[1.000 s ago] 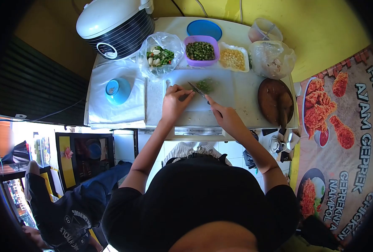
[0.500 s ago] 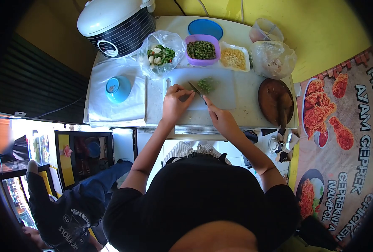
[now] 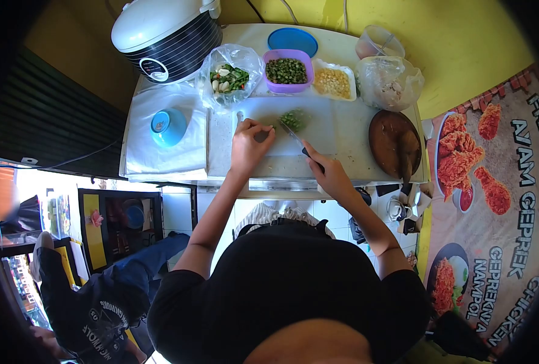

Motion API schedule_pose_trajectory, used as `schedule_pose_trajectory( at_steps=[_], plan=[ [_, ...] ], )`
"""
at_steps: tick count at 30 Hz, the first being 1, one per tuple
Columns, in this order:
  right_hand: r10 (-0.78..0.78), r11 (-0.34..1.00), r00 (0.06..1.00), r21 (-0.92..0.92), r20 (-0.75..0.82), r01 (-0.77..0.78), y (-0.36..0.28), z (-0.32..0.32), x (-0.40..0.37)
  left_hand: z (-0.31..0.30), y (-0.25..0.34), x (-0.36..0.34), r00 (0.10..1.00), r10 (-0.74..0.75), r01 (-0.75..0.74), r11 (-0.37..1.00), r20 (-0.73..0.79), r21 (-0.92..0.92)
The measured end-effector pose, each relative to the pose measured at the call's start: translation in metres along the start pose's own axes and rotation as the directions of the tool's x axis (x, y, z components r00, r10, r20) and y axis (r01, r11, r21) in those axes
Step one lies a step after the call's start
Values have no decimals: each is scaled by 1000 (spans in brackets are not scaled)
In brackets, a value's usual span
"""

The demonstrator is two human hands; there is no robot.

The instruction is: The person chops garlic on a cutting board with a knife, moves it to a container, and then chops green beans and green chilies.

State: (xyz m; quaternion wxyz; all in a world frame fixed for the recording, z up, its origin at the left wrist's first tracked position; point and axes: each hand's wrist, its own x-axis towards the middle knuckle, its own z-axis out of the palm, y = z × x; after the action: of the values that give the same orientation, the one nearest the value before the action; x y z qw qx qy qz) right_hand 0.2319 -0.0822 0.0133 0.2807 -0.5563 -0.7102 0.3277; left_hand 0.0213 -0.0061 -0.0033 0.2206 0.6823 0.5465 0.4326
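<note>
A knife (image 3: 296, 139) is in my right hand (image 3: 329, 176), the fingers wrapped round its dark handle. Its blade slants up to the left, with the tip at a small heap of chopped green vegetable (image 3: 295, 120). The heap lies on a pale cutting board (image 3: 322, 133). My left hand (image 3: 249, 147) rests over the board's left part, thumb and fingers curled into a pinch. A trace of green shows at those fingertips, too small to name. Behind the board stands a purple container (image 3: 289, 88) full of chopped green pieces.
A rice cooker (image 3: 166, 36), a bag of chillies and garlic (image 3: 230, 82), a blue lid (image 3: 292, 42), a tray of yellow pieces (image 3: 333, 83) and another bag (image 3: 389, 82) line the back. A blue bowl (image 3: 168, 128) stands left, a brown mortar (image 3: 386, 145) right. Another person (image 3: 108, 303) is at lower left.
My right hand has drawn the knife down and right, away from my left fingers, and its tip now meets the green heap. My left hand stays pinched. The view has shifted slightly.
</note>
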Motion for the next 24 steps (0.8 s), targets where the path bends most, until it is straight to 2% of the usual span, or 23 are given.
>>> schedule_pose_trajectory(
  at_steps=[14, 16, 20, 22, 24],
  plan=[
    [-51, 998, 998, -38, 42, 52, -8, 1, 7, 3, -2, -1, 999, 18, -18, 1000, -32, 17],
    [-39, 984, 998, -171, 53, 47, -7, 3, 7, 3, -1, -1, 1000, -5, 4, 999, -21, -34],
    [-89, 960, 996, -263, 31, 94, -6, 10, 5, 3, -1, 0, 1000, 7, -7, 1000, -28, -18],
    [-75, 885, 997, -460, 24, 78, -9, 14, 3, 3, 0, 0, 1000, 7, -6, 1000, -20, 7],
    [-51, 869, 998, -492, 28, 58, -11, 18, 3, 1, 1, 1, 1000, 8, -7, 1000, -21, 16]
  ],
)
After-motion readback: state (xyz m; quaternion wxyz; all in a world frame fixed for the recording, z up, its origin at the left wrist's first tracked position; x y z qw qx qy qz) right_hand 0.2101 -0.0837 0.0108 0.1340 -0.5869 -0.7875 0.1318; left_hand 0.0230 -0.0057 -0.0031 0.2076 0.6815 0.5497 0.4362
